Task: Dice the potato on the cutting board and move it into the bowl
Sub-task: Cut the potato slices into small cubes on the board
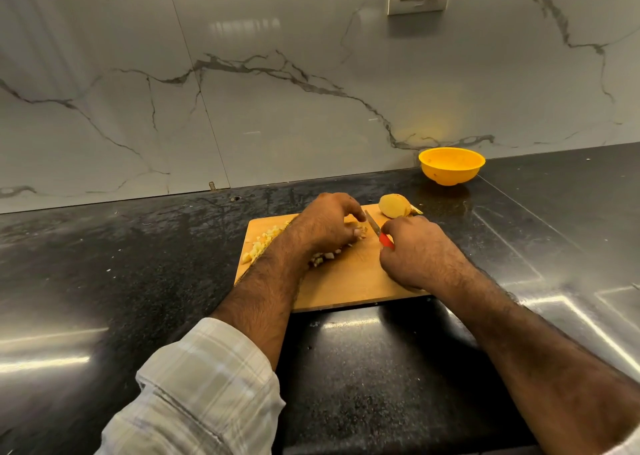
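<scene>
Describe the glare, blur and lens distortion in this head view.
Head view: bright glare streaks on the black countertop; wide-angle bending of the counter edge and wall; soft focus on the left hand, knife and diced potato; yellow bowl evenly lit.

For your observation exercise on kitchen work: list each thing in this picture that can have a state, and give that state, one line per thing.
Left hand: curled over potato bits on the board.
Right hand: grips the knife.
Knife: held, blade pointing away.
Diced potato: piled on the board's left side.
Potato piece: uncut, at the board's far edge.
Cutting board: flat on the counter.
Bowl: upright, looks empty.
</scene>
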Available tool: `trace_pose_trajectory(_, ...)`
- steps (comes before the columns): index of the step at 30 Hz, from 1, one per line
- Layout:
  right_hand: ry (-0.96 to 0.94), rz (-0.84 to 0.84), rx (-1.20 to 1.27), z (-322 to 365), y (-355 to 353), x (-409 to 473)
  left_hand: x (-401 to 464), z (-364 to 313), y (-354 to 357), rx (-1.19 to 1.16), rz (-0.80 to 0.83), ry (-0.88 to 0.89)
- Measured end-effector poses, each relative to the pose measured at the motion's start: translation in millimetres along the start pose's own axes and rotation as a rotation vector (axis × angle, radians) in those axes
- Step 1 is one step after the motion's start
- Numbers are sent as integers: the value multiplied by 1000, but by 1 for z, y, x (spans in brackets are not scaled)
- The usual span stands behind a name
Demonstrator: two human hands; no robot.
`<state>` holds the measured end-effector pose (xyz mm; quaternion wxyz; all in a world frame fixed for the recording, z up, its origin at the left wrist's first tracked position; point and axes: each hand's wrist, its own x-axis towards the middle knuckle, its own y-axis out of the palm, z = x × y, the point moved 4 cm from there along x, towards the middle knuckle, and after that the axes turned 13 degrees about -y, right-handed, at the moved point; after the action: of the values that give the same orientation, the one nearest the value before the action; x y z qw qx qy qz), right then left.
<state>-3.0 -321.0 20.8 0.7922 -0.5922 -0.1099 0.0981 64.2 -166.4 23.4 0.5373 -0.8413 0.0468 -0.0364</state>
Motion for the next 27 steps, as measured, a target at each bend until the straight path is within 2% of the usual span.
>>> trace_pose_trajectory(4, -3, -4, 18, 2, 1, -1, 1, 4, 3, 27, 78, -13)
trace_pose_trajectory(17, -16, -4, -3, -1, -2, 0, -1, 4, -3, -18, -63, -70)
trace_pose_trajectory(27, -74, -11, -68, 1, -3, -1, 0, 11, -3, -111, -23, -76)
